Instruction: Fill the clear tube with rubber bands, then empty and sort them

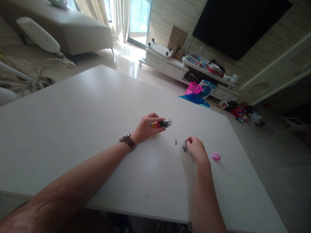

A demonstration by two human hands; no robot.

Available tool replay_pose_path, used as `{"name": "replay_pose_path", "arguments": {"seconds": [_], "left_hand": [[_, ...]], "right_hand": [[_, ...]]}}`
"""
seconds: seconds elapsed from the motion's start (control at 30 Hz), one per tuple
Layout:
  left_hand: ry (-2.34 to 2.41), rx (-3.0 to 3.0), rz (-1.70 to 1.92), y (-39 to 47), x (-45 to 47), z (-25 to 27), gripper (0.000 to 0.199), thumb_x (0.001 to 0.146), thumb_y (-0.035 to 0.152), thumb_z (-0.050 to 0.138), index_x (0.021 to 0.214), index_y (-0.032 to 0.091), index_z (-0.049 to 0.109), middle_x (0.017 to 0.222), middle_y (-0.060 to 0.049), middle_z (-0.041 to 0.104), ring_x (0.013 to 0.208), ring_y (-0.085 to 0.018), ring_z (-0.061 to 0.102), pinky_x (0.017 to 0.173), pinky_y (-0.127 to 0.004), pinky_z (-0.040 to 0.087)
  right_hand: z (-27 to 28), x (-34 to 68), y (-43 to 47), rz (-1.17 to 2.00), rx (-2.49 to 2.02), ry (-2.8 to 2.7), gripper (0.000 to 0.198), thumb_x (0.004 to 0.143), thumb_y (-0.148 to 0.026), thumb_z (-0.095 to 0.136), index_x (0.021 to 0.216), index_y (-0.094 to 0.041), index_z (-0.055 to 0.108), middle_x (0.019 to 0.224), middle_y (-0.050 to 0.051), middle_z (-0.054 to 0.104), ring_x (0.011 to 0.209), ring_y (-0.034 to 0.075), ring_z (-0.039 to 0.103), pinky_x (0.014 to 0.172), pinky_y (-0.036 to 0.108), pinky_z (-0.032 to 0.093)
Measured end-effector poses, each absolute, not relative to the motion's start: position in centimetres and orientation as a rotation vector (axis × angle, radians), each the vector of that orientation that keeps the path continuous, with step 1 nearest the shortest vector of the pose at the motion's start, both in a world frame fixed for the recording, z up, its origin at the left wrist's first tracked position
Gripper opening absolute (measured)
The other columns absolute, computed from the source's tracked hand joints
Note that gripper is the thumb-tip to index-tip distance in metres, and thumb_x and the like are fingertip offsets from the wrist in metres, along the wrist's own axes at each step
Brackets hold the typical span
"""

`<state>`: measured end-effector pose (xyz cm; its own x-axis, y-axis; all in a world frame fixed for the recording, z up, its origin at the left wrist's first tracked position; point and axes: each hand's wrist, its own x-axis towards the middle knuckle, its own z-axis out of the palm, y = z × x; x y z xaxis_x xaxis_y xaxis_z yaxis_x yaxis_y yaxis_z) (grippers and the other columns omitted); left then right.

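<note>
My left hand (150, 125) is closed around a clear container (167, 123) that lies tilted with its see-through end toward the right. Black, red and yellow small pieces, likely hair elastics, show through its wall. My right hand (194, 147) rests low over the table, thumb and fingers pinched at several small black bands (185, 148); one appears to be between the fingertips. Between the two hands lies a single small black band (176, 142). To the right of my right hand sits a pink cap-like piece (216, 156), touched by neither hand.
Everything stands on a large white table (85, 106). Beyond its far edge are a blue plastic bag (195, 99), a pink basket (193, 88) and a white TV cabinet (157, 62). A beige sofa (82, 35) and a white-armed chair (39, 34) are at the left.
</note>
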<state>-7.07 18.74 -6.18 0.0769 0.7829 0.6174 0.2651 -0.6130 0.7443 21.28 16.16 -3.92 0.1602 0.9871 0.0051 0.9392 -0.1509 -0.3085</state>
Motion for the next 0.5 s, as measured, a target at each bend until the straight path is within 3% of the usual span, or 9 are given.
{"name": "replay_pose_path", "arguments": {"seconds": [0.1, 0.17, 0.23, 0.33, 0.5], "left_hand": [[1.03, 1.929, 1.562, 18.8, -7.1, -6.3, 0.037, 0.075, 0.033, 0.084, 0.111, 0.024, 0.078, 0.098, -0.006, 0.07, 0.086, -0.018, 0.068, 0.082, -0.033, 0.054], [1.031, 1.93, 1.558, 18.7, -7.1, -6.3, 0.037, 0.075, 0.033, 0.083, 0.111, 0.024, 0.078, 0.098, -0.006, 0.07, 0.086, -0.018, 0.068, 0.082, -0.033, 0.054], [1.033, 1.927, 1.556, 18.7, -7.0, -6.2, 0.037, 0.075, 0.033, 0.083, 0.111, 0.024, 0.078, 0.098, -0.006, 0.07, 0.086, -0.018, 0.068, 0.082, -0.033, 0.054], [1.033, 1.93, 1.554, 18.7, -7.0, -6.1, 0.037, 0.075, 0.033, 0.084, 0.11, 0.024, 0.078, 0.098, -0.006, 0.07, 0.086, -0.019, 0.067, 0.081, -0.034, 0.054], [1.025, 1.932, 1.553, 18.7, -7.0, -6.1, 0.038, 0.075, 0.034, 0.083, 0.111, 0.023, 0.078, 0.098, -0.006, 0.07, 0.086, -0.018, 0.067, 0.081, -0.033, 0.054]], "right_hand": [[-3.3, 21.3, 15.6, 0.418, -2.215, -1.903, 0.008, 0.077, -0.029, 0.063, 0.076, -0.023, 0.066, 0.076, 0.004, 0.071, 0.066, 0.018, 0.061, 0.061, 0.028, 0.041], [-3.0, 21.1, 15.2, 0.537, -2.171, -1.935, 0.015, 0.069, -0.033, 0.072, 0.077, -0.022, 0.067, 0.079, 0.004, 0.072, 0.067, 0.018, 0.063, 0.061, 0.027, 0.043], [-2.8, 20.9, 15.0, 0.602, -2.104, -1.973, 0.016, 0.064, -0.028, 0.075, 0.077, -0.022, 0.068, 0.081, 0.004, 0.073, 0.069, 0.018, 0.065, 0.062, 0.027, 0.045], [-2.7, 20.5, 14.8, 0.611, -2.023, -2.024, 0.006, 0.068, -0.018, 0.066, 0.072, -0.022, 0.068, 0.078, 0.003, 0.073, 0.072, 0.018, 0.066, 0.065, 0.026, 0.046], [-2.6, 19.7, 15.0, 0.57, -1.971, -2.066, 0.014, 0.069, -0.013, 0.058, 0.072, -0.021, 0.069, 0.073, 0.002, 0.072, 0.069, 0.016, 0.064, 0.066, 0.026, 0.045]]}}
